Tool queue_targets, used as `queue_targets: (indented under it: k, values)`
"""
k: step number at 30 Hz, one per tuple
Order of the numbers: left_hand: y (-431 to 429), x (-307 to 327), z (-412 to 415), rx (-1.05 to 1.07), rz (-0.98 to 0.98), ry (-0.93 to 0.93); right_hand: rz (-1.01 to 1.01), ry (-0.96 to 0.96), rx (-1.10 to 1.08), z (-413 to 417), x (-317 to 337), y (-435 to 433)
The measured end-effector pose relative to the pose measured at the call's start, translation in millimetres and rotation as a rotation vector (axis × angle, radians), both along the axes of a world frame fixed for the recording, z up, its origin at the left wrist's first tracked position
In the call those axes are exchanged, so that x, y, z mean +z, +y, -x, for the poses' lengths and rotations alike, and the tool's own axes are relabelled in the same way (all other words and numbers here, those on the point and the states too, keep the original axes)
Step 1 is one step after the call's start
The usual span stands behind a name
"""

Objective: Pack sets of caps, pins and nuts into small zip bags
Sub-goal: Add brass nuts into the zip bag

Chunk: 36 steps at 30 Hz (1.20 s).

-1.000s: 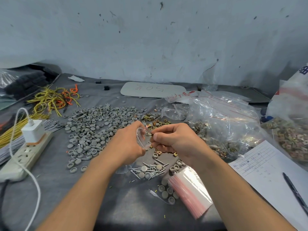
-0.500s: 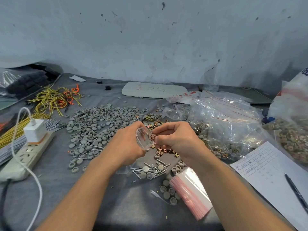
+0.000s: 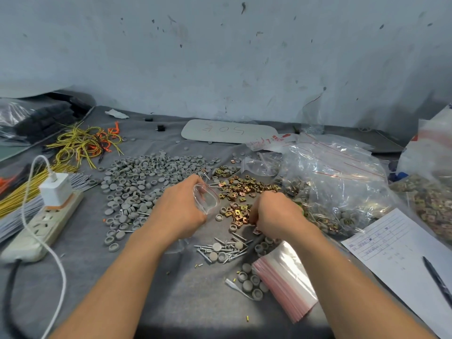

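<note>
My left hand (image 3: 179, 211) holds a small clear zip bag (image 3: 206, 198) with its mouth gaping toward the right. My right hand (image 3: 275, 214) is down on the table, its curled fingers in the loose pile of brass square nuts (image 3: 241, 192); what the fingertips hold is hidden. A wide spread of grey round caps (image 3: 144, 182) lies to the left. Silver pins (image 3: 225, 249) mixed with a few caps lie just below my hands. A stack of empty pink-striped zip bags (image 3: 287, 281) sits at the lower right.
A white power strip (image 3: 44, 223) with a charger and cable lies at the left, with yellow and orange wires (image 3: 83, 143) behind it. Large clear bags of parts (image 3: 340, 182) stand at the right, beside a paper form (image 3: 401, 253) and a pen (image 3: 437, 277).
My right hand has left the bag's mouth and dropped right and down into the nut pile. My left hand still holds the bag open, roughly in place.
</note>
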<state>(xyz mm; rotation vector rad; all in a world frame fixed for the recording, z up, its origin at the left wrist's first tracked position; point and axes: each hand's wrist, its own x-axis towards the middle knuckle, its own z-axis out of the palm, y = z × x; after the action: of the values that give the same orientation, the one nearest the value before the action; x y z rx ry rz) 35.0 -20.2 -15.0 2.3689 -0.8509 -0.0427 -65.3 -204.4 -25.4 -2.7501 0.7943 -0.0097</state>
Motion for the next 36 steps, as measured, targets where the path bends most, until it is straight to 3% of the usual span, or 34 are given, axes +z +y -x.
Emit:
queue_targets:
  k: [4, 15, 21, 26, 29, 32, 34, 36]
  values:
    - [-2, -2, 0, 0.001, 0.015, 0.006, 0.012, -0.085, 0.029, -17, -7, 12]
    - [2, -5, -7, 0.027, -0.061, -0.029, 0.171, -0.006, 0.120, -22, -18, 26]
    - [1, -5, -7, 0.032, -0.053, -0.004, 0.025, -0.125, 0.079, -33, -27, 34]
    - [-1, -4, -5, 0.014, -0.033, 0.008, 0.071, -0.137, 0.062, -41, -41, 39]
    - [1, -7, -6, 0.016, -0.061, -0.010, -0.094, -0.266, -0.039, -42, -34, 35]
    - [0, -10, -6, 0.029, -0.108, -0.055, -0.374, -0.582, -0.106, -35, -7, 34]
    - [-2, -10, -7, 0.031, -0.136, -0.072, -0.534, -0.686, -0.036, -29, 13, 36]
    - [-4, -9, -7, 0.005, -0.139, -0.052, -0.569, -0.665, 0.112, -23, 26, 43]
